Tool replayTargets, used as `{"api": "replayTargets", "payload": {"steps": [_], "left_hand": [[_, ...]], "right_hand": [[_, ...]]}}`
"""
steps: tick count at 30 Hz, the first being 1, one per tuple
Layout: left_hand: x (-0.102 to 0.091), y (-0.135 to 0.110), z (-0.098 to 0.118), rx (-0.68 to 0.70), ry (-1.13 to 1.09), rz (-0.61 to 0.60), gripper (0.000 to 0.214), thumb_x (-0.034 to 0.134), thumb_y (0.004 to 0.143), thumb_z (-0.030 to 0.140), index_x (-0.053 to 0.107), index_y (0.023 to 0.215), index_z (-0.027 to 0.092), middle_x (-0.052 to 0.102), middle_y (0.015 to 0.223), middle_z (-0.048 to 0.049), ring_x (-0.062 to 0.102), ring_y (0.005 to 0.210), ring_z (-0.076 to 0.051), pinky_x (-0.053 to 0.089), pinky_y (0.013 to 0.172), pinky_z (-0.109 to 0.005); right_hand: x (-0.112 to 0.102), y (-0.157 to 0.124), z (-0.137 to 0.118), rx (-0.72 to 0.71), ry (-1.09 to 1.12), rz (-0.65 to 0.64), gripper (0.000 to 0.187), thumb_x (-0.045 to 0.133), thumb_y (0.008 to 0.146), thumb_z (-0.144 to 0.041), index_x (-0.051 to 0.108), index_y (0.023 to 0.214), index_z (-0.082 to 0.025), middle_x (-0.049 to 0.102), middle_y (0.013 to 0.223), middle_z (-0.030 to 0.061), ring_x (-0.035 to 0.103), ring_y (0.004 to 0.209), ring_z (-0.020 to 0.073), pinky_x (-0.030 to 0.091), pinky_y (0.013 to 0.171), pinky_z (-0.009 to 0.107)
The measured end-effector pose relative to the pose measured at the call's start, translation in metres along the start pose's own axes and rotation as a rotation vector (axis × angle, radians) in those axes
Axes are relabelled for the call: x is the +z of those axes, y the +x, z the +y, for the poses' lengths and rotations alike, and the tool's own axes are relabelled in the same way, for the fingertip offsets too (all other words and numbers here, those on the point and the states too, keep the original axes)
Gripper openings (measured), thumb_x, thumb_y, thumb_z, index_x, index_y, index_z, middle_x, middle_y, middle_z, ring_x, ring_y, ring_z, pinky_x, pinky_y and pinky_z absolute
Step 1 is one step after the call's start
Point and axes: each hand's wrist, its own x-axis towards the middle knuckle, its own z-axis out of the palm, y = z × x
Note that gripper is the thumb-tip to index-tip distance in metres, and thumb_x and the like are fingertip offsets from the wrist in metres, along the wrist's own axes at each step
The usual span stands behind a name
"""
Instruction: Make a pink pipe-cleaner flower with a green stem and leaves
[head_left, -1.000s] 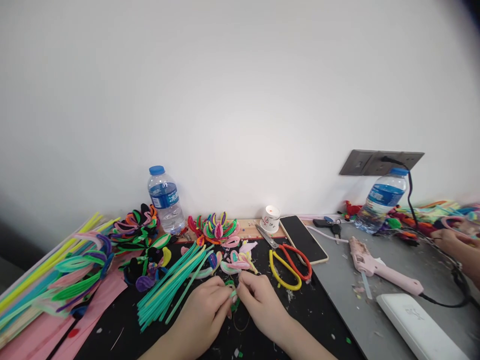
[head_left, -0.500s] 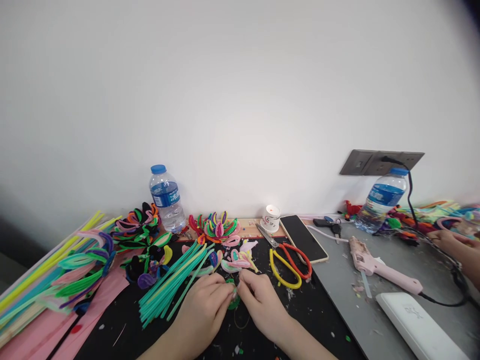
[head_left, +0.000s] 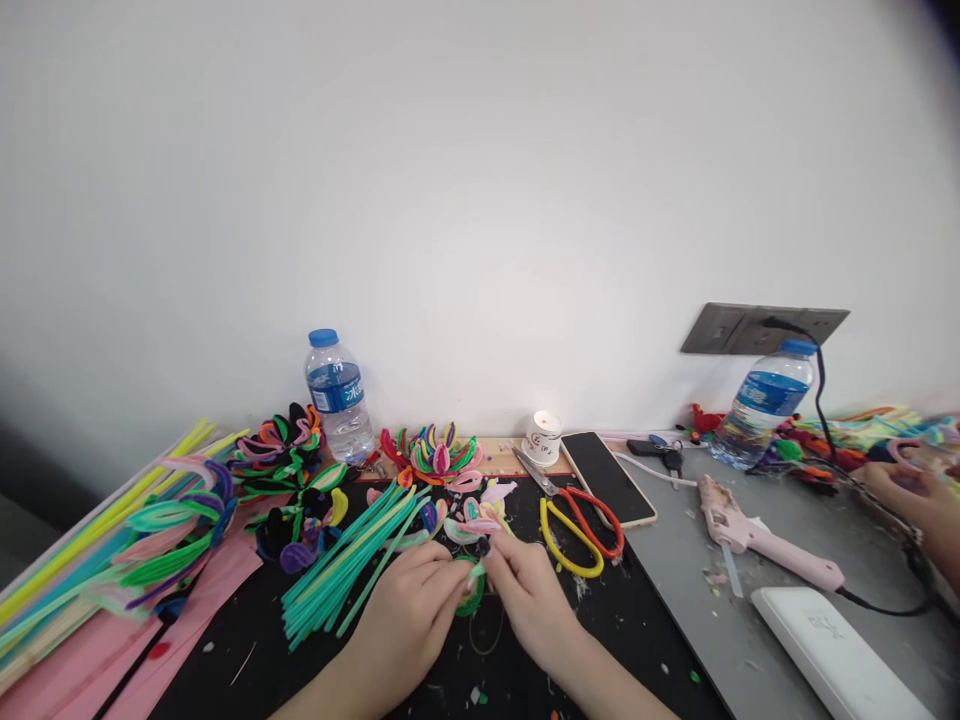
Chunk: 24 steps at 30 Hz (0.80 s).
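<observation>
My left hand (head_left: 409, 605) is closed in a pinch, with a small pale-green piece of pipe cleaner (head_left: 477, 571) showing at its fingertips. Close beside it, my right hand (head_left: 531, 592) is pinched too; a small dark bit (head_left: 484, 546) shows at its fingertips, too small to name. Under the fingers lies a green ring-shaped roll (head_left: 471, 602), partly hidden, with a thin loop of wire or thread (head_left: 486, 652) below it. Just beyond the hands are pink and pale pipe-cleaner petals (head_left: 474, 525). A bundle of teal pipe cleaners (head_left: 341, 570) lies left of my left hand.
Scissors (head_left: 574, 530), a phone (head_left: 607, 478) and a paper cup (head_left: 543, 438) stand right of centre. Further right are a pink glue gun (head_left: 772, 548), a white box-like device (head_left: 832, 640) and another person's hand (head_left: 911, 500). Water bottles (head_left: 337, 395) and pipe-cleaner flowers (head_left: 176, 525) line the back and left.
My fingertips have drawn slightly apart, baring the pale-green piece and more of the green roll. A dark bit now shows at my right fingertips.
</observation>
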Motion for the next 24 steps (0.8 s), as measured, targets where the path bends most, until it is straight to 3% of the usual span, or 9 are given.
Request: {"api": "replayTargets", "payload": {"steps": [3, 6, 9, 12, 15, 20, 24], "left_hand": [[-0.004, 0.003, -0.002, -0.24, -0.172, 0.028, 0.028, 0.04, 0.088, 0.019, 0.063, 0.074, 0.017, 0.062, 0.069, -0.0038, 0.057, 0.068, -0.015, 0.044, 0.064, -0.024], [-0.009, 0.006, -0.002, -0.417, -0.294, 0.046, 0.032, 0.041, 0.088, 0.026, 0.061, 0.066, 0.018, 0.063, 0.068, -0.0018, 0.057, 0.067, -0.015, 0.043, 0.065, -0.023], [-0.012, 0.009, -0.001, -0.52, -0.365, 0.052, 0.034, 0.042, 0.088, 0.032, 0.062, 0.066, 0.017, 0.064, 0.068, -0.0004, 0.057, 0.067, -0.015, 0.043, 0.065, -0.022], [-0.011, 0.009, -0.003, -0.56, -0.366, 0.067, 0.035, 0.042, 0.088, 0.034, 0.062, 0.065, 0.016, 0.064, 0.066, 0.0004, 0.057, 0.064, -0.014, 0.043, 0.062, -0.022], [-0.01, 0.007, -0.01, -0.446, -0.266, 0.13, 0.03, 0.043, 0.088, 0.028, 0.062, 0.068, 0.016, 0.064, 0.067, -0.0007, 0.058, 0.066, -0.014, 0.044, 0.064, -0.023], [-0.009, 0.003, -0.023, 0.0, 0.048, 0.283, 0.017, 0.047, 0.084, 0.013, 0.063, 0.089, 0.015, 0.064, 0.071, -0.0045, 0.057, 0.073, -0.017, 0.046, 0.068, -0.028], [-0.012, 0.005, -0.028, 0.135, 0.229, 0.326, 0.016, 0.051, 0.082, 0.011, 0.063, 0.092, 0.014, 0.065, 0.073, -0.0052, 0.057, 0.074, -0.018, 0.046, 0.068, -0.03]], "right_hand": [[-0.022, 0.01, 0.008, 0.068, -0.311, 0.192, 0.019, 0.036, 0.088, -0.027, 0.044, 0.073, -0.019, 0.048, 0.061, -0.0009, 0.044, 0.056, 0.0138, 0.03, 0.053, 0.024], [-0.043, 0.019, 0.021, 0.184, -0.681, 0.331, 0.011, 0.045, 0.079, -0.021, 0.049, 0.089, -0.017, 0.055, 0.085, 0.0082, 0.052, 0.079, 0.0225, 0.035, 0.064, 0.029], [-0.053, 0.021, 0.032, 0.302, -0.904, 0.303, 0.023, 0.049, 0.072, -0.019, 0.05, 0.094, -0.014, 0.053, 0.093, 0.0123, 0.053, 0.085, 0.0277, 0.037, 0.067, 0.032], [-0.055, 0.019, 0.037, 0.377, -0.898, 0.232, 0.027, 0.047, 0.069, -0.016, 0.048, 0.096, -0.013, 0.05, 0.094, 0.0126, 0.056, 0.081, 0.0254, 0.039, 0.067, 0.031], [-0.057, 0.02, 0.037, 0.432, -0.841, 0.186, 0.024, 0.046, 0.068, -0.013, 0.047, 0.091, -0.011, 0.05, 0.091, 0.0128, 0.058, 0.077, 0.023, 0.039, 0.065, 0.029], [-0.065, 0.024, 0.037, 0.53, -0.812, 0.134, 0.024, 0.05, 0.067, -0.016, 0.048, 0.089, -0.009, 0.052, 0.09, 0.0148, 0.059, 0.081, 0.0253, 0.04, 0.065, 0.029], [-0.077, 0.024, 0.039, 0.574, -0.795, 0.032, 0.015, 0.052, 0.066, -0.019, 0.052, 0.08, -0.013, 0.058, 0.083, 0.0134, 0.059, 0.078, 0.0248, 0.038, 0.06, 0.027]]}}
